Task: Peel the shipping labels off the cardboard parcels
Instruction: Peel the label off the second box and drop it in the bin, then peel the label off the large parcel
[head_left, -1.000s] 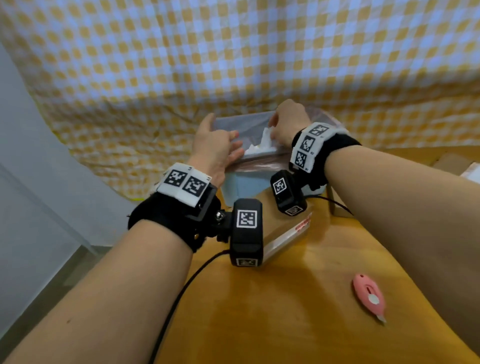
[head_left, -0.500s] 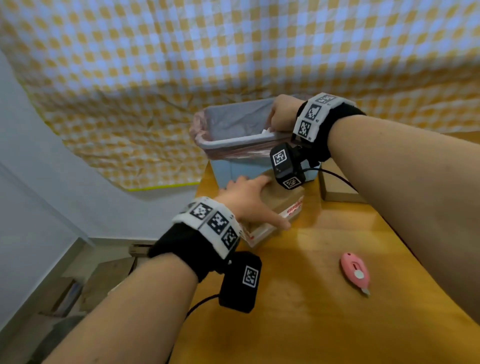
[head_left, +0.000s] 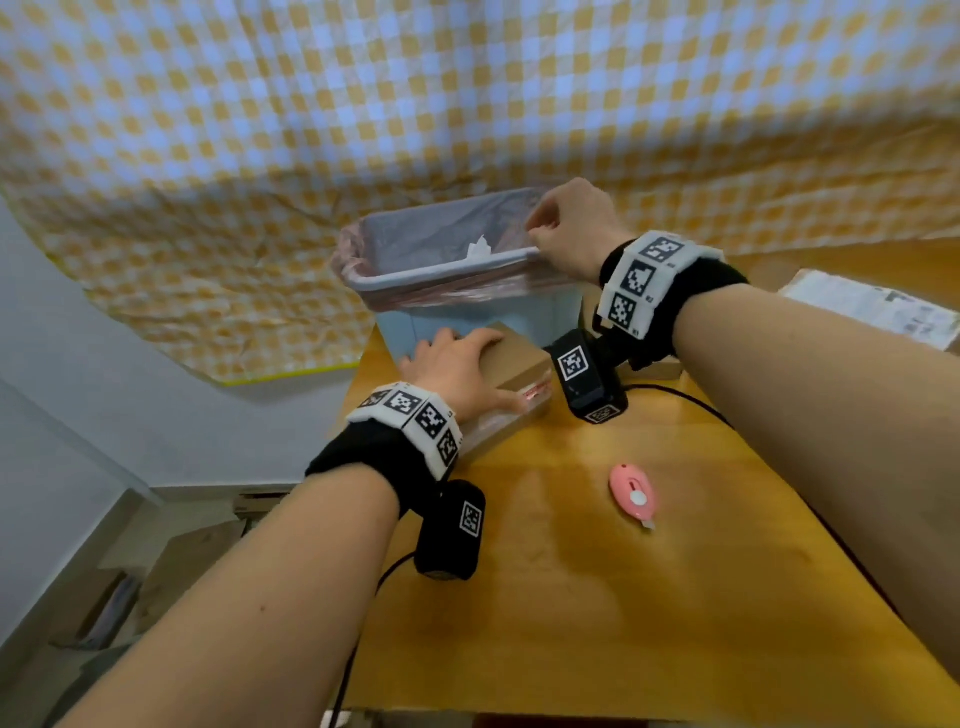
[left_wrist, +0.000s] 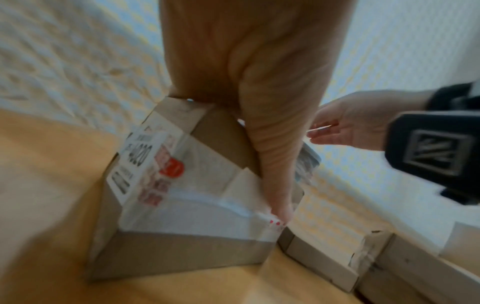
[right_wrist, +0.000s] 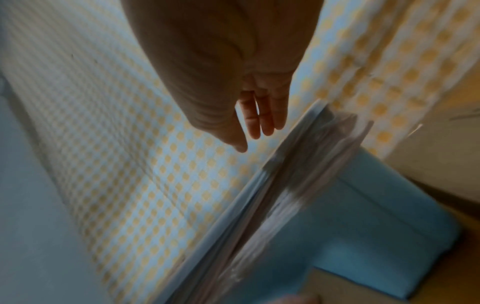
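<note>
A small cardboard parcel (head_left: 519, 371) stands on the wooden table (head_left: 597, 597) in front of a blue bin (head_left: 467, 322). My left hand (head_left: 462, 369) grips it from above, thumb (left_wrist: 275, 185) down its taped side. The parcel (left_wrist: 182, 251) carries a white printed label (left_wrist: 135, 162) and clear tape. My right hand (head_left: 566, 228) hovers over the bin's right rim, its fingers (right_wrist: 262, 121) relaxed and holding nothing. A crumpled white label (head_left: 480, 248) lies inside the bin.
A pink utility knife (head_left: 634, 496) lies on the table to the right. Another parcel (head_left: 872, 306) with a label sits at the far right, and a flat box (left_wrist: 324, 259) beside the held one. A checked cloth (head_left: 467, 104) hangs behind.
My left hand left the bin and came down onto the parcel. The right hand let go of the white label, which now lies in the bin, and drew back to the rim.
</note>
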